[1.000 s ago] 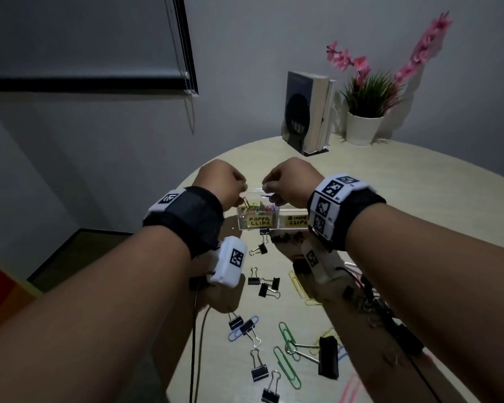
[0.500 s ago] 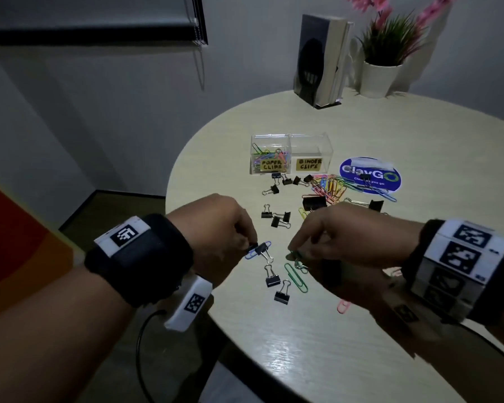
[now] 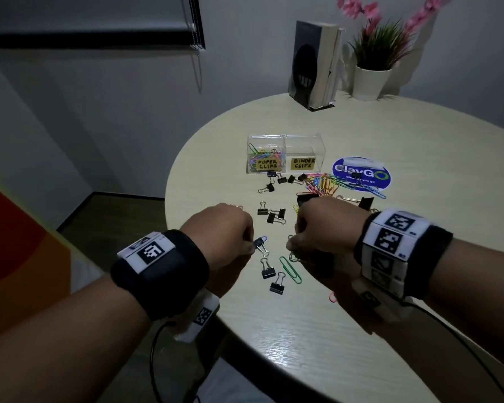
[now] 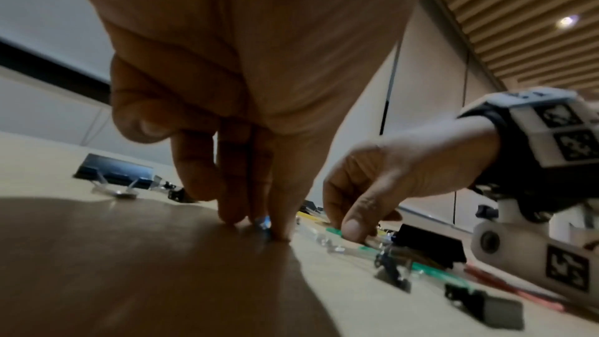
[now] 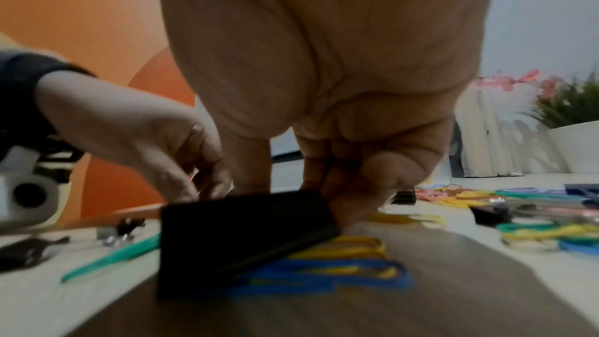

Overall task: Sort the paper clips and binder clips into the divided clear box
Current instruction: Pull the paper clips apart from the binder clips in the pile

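The divided clear box (image 3: pixel 285 141) stands mid-table; its left cell, labelled for paper clips (image 3: pixel 264 158), holds coloured ones, and the binder clip cell (image 3: pixel 303 154) looks empty. My left hand (image 3: pixel 250 246) is down on the table, pinching a blue paper clip (image 3: pixel 263 239) that a small binder clip (image 3: pixel 258 243) lies across; the left wrist view shows the blue clip (image 4: pixel 264 222) between the fingertips. My right hand (image 3: pixel 291 247) curls round a large black binder clip (image 5: pixel 239 235), tilted on the table. A green paper clip (image 3: pixel 290 269) lies between the hands.
Several small black binder clips (image 3: pixel 268 271) and a heap of coloured paper clips (image 3: pixel 323 183) are scattered between the hands and the box. A blue round sticker (image 3: pixel 361 173) lies right of the box. A book stand (image 3: pixel 314 65) and potted plant (image 3: pixel 373 80) sit at the far edge.
Both hands have come back from the box to the loose clips near the front edge. Over the last half second they have settled onto the clips, hardly moving.
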`<state>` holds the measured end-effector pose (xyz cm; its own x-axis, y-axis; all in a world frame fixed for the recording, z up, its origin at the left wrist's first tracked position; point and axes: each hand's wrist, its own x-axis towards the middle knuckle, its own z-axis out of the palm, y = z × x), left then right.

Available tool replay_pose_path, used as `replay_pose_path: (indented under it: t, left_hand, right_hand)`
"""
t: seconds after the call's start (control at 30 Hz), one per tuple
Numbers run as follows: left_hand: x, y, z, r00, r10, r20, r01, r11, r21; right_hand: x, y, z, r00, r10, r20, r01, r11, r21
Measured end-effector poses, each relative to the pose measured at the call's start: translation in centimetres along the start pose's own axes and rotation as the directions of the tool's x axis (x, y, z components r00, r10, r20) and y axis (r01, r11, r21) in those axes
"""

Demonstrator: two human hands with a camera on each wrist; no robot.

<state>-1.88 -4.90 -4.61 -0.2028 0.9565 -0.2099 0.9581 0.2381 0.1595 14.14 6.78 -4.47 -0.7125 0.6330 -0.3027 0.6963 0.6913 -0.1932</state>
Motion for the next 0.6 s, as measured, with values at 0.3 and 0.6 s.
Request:
replay_pose_path:
  t: [0.3,0.6]
  left_hand:
    - [-0.4,-0.4,-0.3,0.996,-0.017,-0.093,0.015,1.0,-0.022]
    - [-1.0,3.2,0.6,0.902,0.426,-0.063,-0.419,0.902,0.105]
  right_hand:
    - [-1.1,0.1,-0.9,0.988,-0.085,-0.126,0.11,0.974,0.2]
    - [-8.8,3.5,-0.1,0.945,-0.314,0.088,0.315,0.949,0.007]
